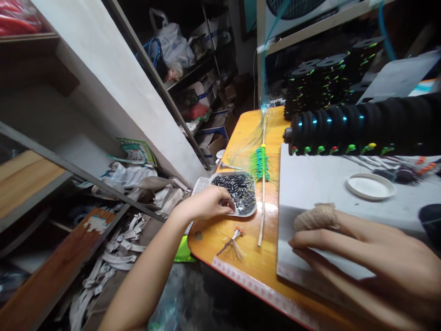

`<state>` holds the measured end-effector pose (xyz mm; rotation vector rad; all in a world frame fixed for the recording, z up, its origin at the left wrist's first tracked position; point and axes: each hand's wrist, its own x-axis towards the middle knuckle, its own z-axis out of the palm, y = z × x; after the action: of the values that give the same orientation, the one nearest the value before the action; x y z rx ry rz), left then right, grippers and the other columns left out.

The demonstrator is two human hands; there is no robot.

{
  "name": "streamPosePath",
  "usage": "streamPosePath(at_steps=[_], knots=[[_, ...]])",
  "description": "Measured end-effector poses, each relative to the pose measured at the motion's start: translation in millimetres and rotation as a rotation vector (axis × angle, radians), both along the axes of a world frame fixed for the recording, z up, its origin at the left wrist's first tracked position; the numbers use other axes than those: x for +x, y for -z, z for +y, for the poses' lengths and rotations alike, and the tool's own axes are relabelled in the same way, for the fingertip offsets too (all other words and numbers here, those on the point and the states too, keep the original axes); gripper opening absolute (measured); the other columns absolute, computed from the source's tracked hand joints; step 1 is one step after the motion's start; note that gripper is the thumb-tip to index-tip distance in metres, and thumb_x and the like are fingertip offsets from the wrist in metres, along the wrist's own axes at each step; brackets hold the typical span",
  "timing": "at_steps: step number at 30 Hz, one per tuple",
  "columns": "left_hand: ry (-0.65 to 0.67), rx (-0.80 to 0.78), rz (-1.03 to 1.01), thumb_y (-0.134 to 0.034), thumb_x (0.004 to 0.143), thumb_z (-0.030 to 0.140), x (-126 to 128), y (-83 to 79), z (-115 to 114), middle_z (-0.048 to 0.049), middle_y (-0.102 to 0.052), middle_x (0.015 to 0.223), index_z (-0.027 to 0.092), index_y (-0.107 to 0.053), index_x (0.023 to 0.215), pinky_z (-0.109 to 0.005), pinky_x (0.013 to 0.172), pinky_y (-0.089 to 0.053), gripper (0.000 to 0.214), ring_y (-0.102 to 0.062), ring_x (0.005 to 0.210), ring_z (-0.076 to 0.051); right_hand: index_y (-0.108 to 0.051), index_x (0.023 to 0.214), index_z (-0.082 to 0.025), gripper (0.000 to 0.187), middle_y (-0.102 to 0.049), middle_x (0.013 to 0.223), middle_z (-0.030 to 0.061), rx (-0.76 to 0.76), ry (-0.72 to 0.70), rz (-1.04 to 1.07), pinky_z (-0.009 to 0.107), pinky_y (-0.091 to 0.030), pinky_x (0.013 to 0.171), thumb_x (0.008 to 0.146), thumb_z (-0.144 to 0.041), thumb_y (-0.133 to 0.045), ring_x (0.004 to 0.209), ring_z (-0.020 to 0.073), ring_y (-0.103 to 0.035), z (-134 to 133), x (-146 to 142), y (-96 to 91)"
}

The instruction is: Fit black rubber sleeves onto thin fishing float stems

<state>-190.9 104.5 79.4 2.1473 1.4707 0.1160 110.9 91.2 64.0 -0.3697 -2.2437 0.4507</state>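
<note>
My left hand (pixel 206 203) reaches into a small white tray (pixel 251 210) of several small dark cylinders, its fingers curled down among them at the tray's near-left edge. What they pinch is hidden. My right hand (pixel 361 250) lies flat on a grey board (pixel 310 184), fingers stretched out toward the left, with a tan bandage wrapped round the index finger. A thin wooden stick (pixel 263 202) with green tufts lies between tray and board. A small orange-tipped bundle (pixel 234 236) rests on the orange table (pixel 241 269) near the front.
A long black rod (pixel 361 128) of stacked spools with coloured beads crosses above the board. More black spools (pixel 324 78) stand behind. A white lid (pixel 370 185) sits on the board. Cluttered shelves (pixel 193 69) and white straps (pixel 117 248) fill the left.
</note>
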Motion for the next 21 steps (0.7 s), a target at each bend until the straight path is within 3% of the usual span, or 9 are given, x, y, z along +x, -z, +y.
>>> streamPosePath(at_steps=[3,10,17,21], knots=[[0.028,-0.03,0.016,-0.068,0.082,0.013,0.6,3.2,6.1,-0.0047,-0.074,0.081,0.015,-0.077,0.08,-0.028,0.07,-0.048,0.009,-0.065,0.075,-0.019,-0.066,0.11,-0.023,0.022,-0.068,0.097,0.007,-0.068,-0.072,-0.038,0.026,-0.056,0.068,0.099,-0.01,-0.053,0.084,0.019,-0.068,-0.3,1.8,4.1],[-0.016,-0.027,-0.03,-0.069,0.07,0.012,-0.5,3.2,12.0,0.0007,-0.066,0.069,0.016,-0.069,0.071,-0.027,0.061,-0.042,0.005,-0.058,0.064,-0.016,-0.062,0.102,-0.023,0.015,-0.062,0.091,0.003,-0.13,-0.026,0.019,0.025,-0.049,0.068,0.099,-0.011,-0.054,0.081,0.0151,-0.062,-0.1,3.3,1.4],[-0.256,0.112,-0.242,-0.07,0.071,0.009,0.3,0.7,-0.9,0.003,-0.065,0.065,0.018,-0.073,0.073,-0.027,0.064,-0.04,0.01,-0.054,0.064,-0.015,-0.061,0.09,-0.023,0.013,-0.062,0.082,0.0014,-0.085,0.007,0.056,0.026,-0.05,0.061,0.098,-0.014,-0.055,0.072,0.0148,-0.061,-1.5,-0.5,-15.8],[-0.439,0.202,-0.453,-0.074,0.074,0.017,21.6,-1.4,-22.3,0.0046,-0.056,0.057,0.017,-0.071,0.073,-0.025,0.054,-0.034,0.003,-0.045,0.055,-0.012,-0.061,0.09,-0.022,0.013,-0.062,0.083,0.0009,-0.067,0.02,0.087,0.024,-0.051,0.061,0.098,-0.013,-0.056,0.073,0.0134,-0.062,-3.1,-0.7,-17.6]])
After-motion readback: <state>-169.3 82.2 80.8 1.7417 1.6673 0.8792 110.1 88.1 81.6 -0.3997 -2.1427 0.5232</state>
